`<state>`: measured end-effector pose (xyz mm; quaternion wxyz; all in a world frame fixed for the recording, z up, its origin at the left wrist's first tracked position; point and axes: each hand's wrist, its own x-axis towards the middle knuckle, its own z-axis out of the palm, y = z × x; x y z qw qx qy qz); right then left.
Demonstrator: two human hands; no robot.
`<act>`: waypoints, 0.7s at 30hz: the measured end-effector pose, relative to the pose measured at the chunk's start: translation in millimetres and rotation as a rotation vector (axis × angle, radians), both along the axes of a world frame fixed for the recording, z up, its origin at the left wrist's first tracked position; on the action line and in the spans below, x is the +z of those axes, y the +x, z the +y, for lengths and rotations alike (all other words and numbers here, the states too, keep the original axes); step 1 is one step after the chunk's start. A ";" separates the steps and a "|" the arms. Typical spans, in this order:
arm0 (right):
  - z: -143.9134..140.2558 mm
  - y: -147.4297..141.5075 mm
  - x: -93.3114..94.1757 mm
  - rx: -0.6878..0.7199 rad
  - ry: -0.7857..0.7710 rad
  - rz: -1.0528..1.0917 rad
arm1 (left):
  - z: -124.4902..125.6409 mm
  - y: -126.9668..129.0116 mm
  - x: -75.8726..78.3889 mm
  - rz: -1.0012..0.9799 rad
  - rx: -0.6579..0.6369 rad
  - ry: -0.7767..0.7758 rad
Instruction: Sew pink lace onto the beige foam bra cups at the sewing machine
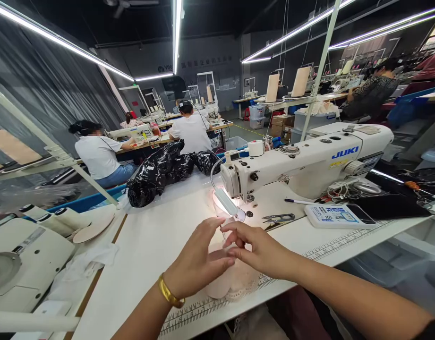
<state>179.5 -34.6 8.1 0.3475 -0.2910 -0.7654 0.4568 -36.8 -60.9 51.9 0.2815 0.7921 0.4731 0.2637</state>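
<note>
Both hands meet just in front of the sewing machine's point(291, 163) needle area. My left hand point(198, 259), a gold bangle at its wrist, has its fingers stretched forward and its thumb apart. My right hand point(260, 248) has bent fingers drawn in near its thumb; anything small between the tips is too fine to make out. Beneath the hands lies a pale pink fabric piece point(243, 283) with a dotted, scalloped edge, partly covered by them. A small lamp point(226, 201) on a bendable neck lights the needle, and thread snips point(279, 218) rest to the right.
A printed ruler tape point(203, 309) runs along the table's front edge. At right lie a pen point(297, 201), a white box point(330, 216) and a phone point(361, 213). Black plastic bags point(157, 172) sit behind. Another machine point(26, 257) stands at left; co-workers sit beyond.
</note>
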 end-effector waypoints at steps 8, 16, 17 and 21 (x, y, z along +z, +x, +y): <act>2.1 -9.8 9.6 -0.253 0.801 0.121 | 16.1 -40.8 1.0 0.201 0.130 -0.055; 63.0 -12.6 -41.5 -0.053 1.038 -0.198 | 15.4 -37.8 -3.8 0.602 -0.135 0.542; 71.6 -6.3 -46.7 0.019 1.068 -0.272 | 20.9 -29.3 -9.1 0.594 -0.190 0.506; 90.6 21.4 -53.2 0.193 1.082 -0.452 | 51.6 1.8 -39.7 0.588 -0.280 0.487</act>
